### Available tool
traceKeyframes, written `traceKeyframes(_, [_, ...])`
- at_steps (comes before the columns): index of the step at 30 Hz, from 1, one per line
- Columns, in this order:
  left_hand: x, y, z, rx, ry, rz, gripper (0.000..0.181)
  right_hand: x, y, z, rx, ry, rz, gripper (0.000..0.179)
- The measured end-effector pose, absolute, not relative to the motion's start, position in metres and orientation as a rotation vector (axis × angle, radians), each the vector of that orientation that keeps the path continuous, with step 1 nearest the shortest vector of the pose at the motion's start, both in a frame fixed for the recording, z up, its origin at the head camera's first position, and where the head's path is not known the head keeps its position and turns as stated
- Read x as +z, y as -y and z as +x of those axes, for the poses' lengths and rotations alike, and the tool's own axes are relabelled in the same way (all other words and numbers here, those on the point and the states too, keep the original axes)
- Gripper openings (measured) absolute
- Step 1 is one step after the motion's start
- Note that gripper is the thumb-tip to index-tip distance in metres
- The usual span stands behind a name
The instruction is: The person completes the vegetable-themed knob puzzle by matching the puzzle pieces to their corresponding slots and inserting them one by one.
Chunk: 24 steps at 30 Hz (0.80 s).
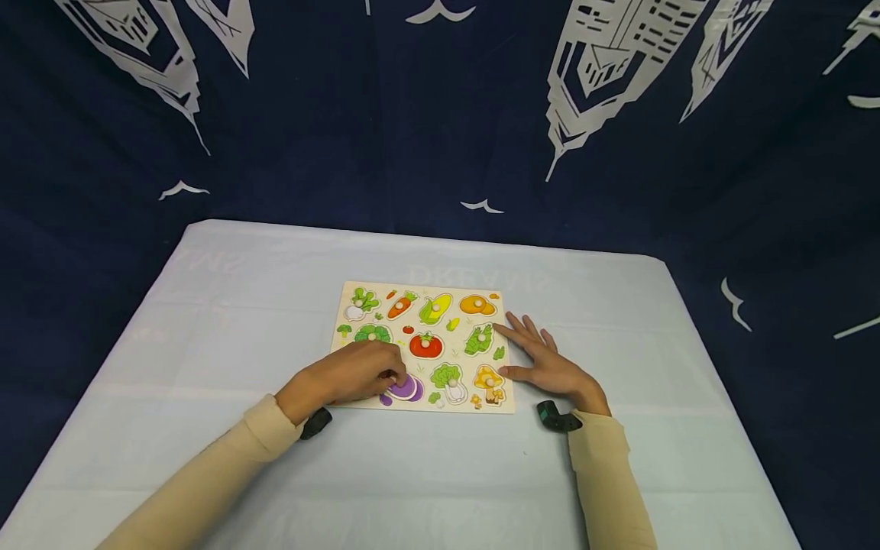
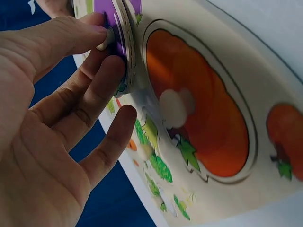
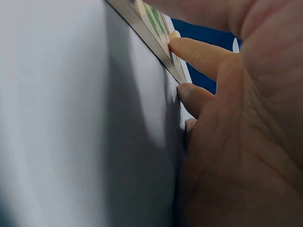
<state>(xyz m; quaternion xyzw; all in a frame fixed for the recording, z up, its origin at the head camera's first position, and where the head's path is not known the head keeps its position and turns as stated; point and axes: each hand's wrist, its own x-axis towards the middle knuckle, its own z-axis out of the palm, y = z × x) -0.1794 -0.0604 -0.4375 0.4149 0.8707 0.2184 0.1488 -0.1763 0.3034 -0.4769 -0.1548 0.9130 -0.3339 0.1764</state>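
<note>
My left hand point(image 1: 364, 370) pinches the knob of a purple eggplant puzzle piece point(image 2: 115, 14) between thumb and fingers. In the left wrist view the piece stands slightly proud of the wooden vegetable board point(image 1: 426, 407), near its printed purple spot. An orange pumpkin piece point(image 2: 203, 132) with a white knob lies beside the fingers; the hand hides it in the head view. My right hand point(image 1: 546, 367) lies at the board's right edge with fingers spread, index fingertip near the pea piece point(image 1: 479, 340) and thumb by the mushroom piece point(image 1: 488, 378).
Other knobbed pieces sit in the board, among them a tomato point(image 1: 426, 346), a carrot point(image 1: 399, 307) and a corn cob point(image 1: 435, 308). A white cloth covers the table point(image 1: 275, 267). Behind it hangs a dark blue printed curtain point(image 1: 385, 137).
</note>
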Motion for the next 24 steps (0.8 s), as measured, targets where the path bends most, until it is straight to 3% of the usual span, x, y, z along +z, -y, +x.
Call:
traceKeyframes(8, [-0.443, 0.056, -0.179, 0.592, -2.512, 1.225, 0.020, -0.476, -0.304, -0.177, -0.927, -2.592, -0.443, 0.081])
traceKeyframes(24, [-0.449, 0.052, -0.173, 0.579, -2.540, 1.254, 0.012, -0.478, -0.303, -0.178, -0.941, -2.589, -0.436, 0.081])
